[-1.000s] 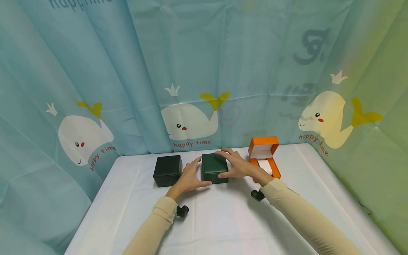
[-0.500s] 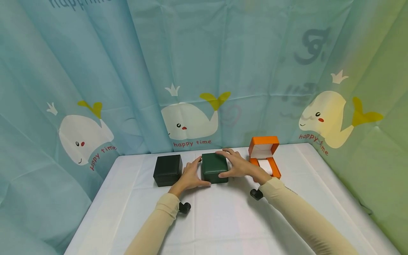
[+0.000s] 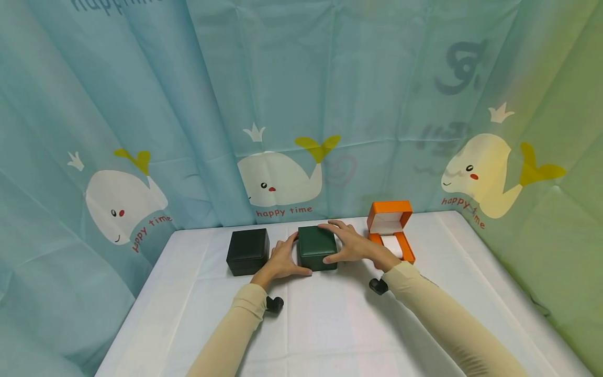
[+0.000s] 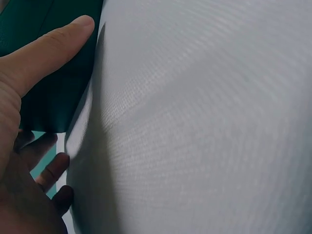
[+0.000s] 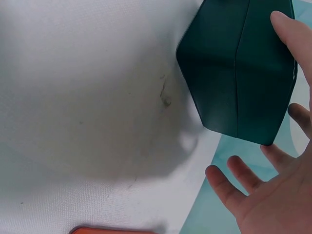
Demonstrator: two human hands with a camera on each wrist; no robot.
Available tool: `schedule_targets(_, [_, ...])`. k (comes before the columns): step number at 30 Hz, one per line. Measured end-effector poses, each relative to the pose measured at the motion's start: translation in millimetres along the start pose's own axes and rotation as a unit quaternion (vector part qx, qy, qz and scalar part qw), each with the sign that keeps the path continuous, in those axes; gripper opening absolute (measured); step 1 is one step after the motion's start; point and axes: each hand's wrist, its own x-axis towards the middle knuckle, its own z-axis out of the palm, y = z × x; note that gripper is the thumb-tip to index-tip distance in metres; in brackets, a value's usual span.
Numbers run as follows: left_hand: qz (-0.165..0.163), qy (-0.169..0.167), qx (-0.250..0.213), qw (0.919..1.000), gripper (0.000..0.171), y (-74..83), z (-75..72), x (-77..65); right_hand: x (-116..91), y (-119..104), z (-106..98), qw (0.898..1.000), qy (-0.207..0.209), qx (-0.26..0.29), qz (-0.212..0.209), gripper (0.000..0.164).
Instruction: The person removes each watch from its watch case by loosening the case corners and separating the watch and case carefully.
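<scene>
A green leather-look box (image 3: 317, 241) with its lid down sits near the back of the white table, between both hands. My left hand (image 3: 281, 263) holds it from the left; in the left wrist view the thumb (image 4: 58, 46) lies across its front, the other fingers round the far side. From the right, my right hand (image 3: 350, 245) grips its lid part, thumb (image 5: 287, 29) on the front and index finger behind. Some right fingers spread apart from the box in the right wrist view. The box's back is hidden in the head view.
A closed black box (image 3: 248, 251) stands left of my left hand. Behind my right wrist, an orange watch box (image 3: 389, 208) stands with its lid up and a white cushion (image 3: 391, 246) inside. A blue curtain (image 3: 282, 104) with whale prints hangs behind the table (image 3: 320, 330).
My left forearm has shifted slightly to the right. Both hands stay at the green box, and the box has not visibly moved.
</scene>
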Motion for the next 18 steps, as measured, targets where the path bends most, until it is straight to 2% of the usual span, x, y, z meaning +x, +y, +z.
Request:
schedule_targets(8, [-0.014, -0.008, -0.004, 0.9999, 0.126, -2.8, 1.1, 2.4, 2.4, -1.0, 1.2, 1.0, -0.012, -0.014, 0.016, 0.096])
schedule_targets(18, [-0.022, 0.0, -0.024, 0.9995, 0.123, -5.9, 3.1, 4.5, 3.6, -1.4, 2.7, 0.999, -0.008, -0.004, 0.033, 0.096])
